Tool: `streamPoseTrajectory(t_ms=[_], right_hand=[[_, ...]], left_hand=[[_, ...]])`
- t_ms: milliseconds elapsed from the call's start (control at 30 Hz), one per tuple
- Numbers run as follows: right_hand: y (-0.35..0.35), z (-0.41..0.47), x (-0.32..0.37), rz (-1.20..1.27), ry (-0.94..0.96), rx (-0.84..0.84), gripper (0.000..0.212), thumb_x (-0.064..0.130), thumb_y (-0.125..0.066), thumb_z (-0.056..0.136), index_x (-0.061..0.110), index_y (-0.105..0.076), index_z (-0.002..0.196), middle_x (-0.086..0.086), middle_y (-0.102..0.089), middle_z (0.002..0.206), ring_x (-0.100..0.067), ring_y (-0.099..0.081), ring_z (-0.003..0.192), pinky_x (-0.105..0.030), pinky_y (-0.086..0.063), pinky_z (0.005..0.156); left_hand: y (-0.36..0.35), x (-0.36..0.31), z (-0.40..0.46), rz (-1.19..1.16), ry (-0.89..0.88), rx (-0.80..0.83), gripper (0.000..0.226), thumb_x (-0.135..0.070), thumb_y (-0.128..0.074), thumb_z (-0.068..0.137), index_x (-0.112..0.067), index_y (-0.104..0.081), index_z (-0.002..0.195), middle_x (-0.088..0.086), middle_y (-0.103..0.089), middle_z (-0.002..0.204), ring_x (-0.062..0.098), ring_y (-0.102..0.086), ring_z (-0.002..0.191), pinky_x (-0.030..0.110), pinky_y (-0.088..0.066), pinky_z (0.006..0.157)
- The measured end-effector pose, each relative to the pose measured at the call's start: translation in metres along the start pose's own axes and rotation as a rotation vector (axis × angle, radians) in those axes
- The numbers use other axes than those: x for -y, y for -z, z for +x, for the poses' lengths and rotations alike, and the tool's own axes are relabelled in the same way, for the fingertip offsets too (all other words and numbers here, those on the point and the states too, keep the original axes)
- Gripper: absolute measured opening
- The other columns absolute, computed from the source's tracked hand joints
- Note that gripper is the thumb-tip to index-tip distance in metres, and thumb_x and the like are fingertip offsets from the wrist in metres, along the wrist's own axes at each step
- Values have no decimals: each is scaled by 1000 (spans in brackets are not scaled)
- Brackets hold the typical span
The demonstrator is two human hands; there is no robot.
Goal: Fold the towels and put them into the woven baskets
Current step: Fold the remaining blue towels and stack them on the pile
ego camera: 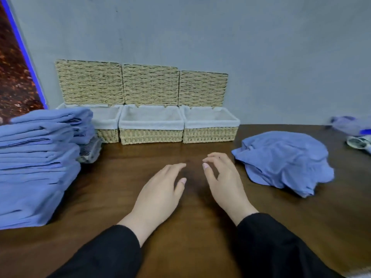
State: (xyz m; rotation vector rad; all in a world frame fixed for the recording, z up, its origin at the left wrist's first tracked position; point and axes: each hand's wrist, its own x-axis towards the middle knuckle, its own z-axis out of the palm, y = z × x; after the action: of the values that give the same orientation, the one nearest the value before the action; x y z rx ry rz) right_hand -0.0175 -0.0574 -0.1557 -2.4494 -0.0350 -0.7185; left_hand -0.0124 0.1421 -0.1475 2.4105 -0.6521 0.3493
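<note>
Though rumpled, blue towel (pixel 285 161), loosely heaped.

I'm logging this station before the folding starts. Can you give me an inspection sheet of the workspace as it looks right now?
Surface: dark wooden table.
Job's things: three woven baskets, left basket, middle basket, right basket, white-lined, lids open against the wall; crumpled blue towel at right; stack of folded blue towels at left.
Clutter: wire basket partly behind the stack; blurred items at far right, unidentifiable.
Grippers: left hand and right hand over the table, fingers relaxed, holding nothing.
Cables: nothing seen.
Surroundings: grey wall; reddish panel with a blue edge at left.
</note>
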Motion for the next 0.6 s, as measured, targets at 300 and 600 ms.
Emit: streamPoseTrajectory(t_ms=[300,600], right_hand=[[58,31,-117,-528,-161,-101,47,30,-77,84,20,-66,130,-4,-57,141,-27,-49,133,-59,-18,117],[56,40,-128,-602,-246,-49,43,44,-69,90,25,-66,128,2,-55,142,-23,-42,137,-52,-6,116]], left_hand=[[-66,-43,59,83,-32,184,51,-50,-40,105,-36,-31,153,-12,-53,141,15,-54,125,31,-40,109],[-67,-29,63,-60,41,232,47,-56,-44,100,-45,-38,146,-23,-49,143,8,-49,130,31,-44,107]])
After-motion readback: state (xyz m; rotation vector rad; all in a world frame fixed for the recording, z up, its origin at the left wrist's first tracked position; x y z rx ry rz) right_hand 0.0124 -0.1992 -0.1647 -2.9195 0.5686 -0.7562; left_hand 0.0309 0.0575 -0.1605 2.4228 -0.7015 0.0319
